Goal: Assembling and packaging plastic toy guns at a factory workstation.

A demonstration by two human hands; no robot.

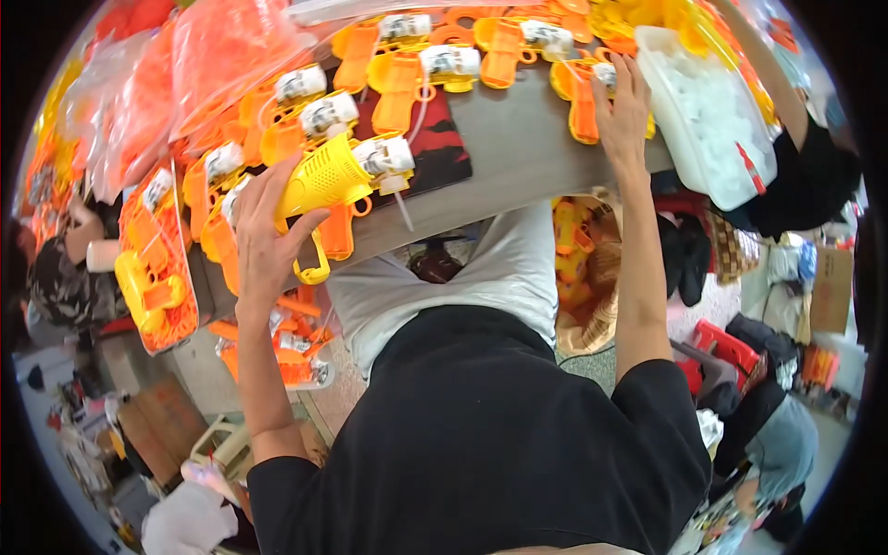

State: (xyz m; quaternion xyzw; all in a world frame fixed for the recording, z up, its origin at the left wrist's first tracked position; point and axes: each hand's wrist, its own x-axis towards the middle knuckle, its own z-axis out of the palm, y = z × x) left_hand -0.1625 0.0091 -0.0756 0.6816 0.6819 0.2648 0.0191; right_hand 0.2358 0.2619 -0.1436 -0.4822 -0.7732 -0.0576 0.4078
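Observation:
My left hand is closed around a yellow plastic toy-gun casing with a vent grille, its thumb along the lower edge. Next to the casing sit a white printed cylinder with a thin clear tube and an orange handle piece. Farther right, my right hand grips another orange and yellow toy-gun half, fingers over its cylinder and partly hiding it. Similar toy-gun halves lie in a curved row on the grey table.
A white tub of pale clear parts, with a red clip-like piece on its rim, stands at right. Bags of orange parts pile up at far left. A tray holds orange parts. Other people work at both sides.

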